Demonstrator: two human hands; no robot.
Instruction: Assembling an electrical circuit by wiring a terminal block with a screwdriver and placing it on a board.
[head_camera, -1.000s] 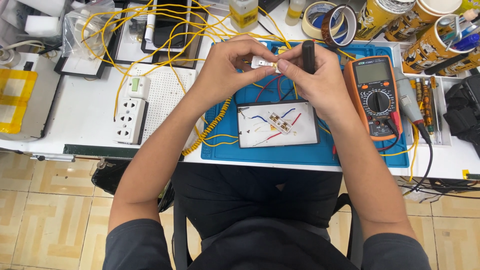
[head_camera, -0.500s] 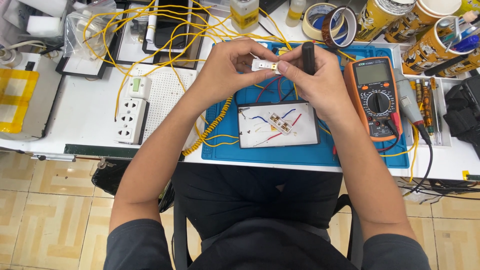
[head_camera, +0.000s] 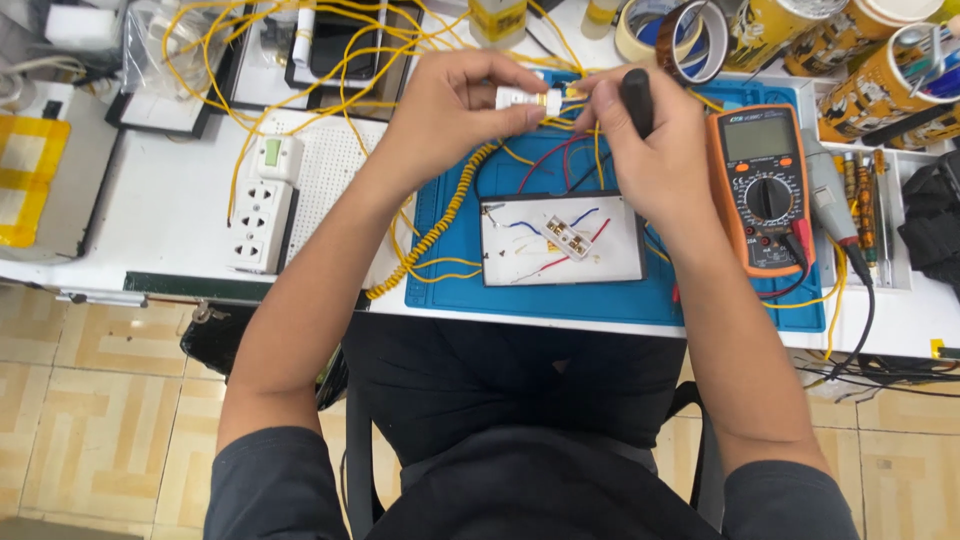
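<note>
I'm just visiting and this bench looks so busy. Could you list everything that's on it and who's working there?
small connector block: 1, white, pinched between both hands above the mat
tool handle: 1, black, in the right hand
work mat: 1, blue, centre of the bench
small tray: 1, white, on the mat, holding a terminal piece with red and blue wires
multimeter: 1, orange, right of the tray
wires: many, yellow, looped across the bench
coiled cord: 1, yellow, left edge of the mat
power strip: 1, white, left
tape rolls: 2, tan and brown, top
cans: several, yellow, top right
left hand: 1
right hand: 1
</note>
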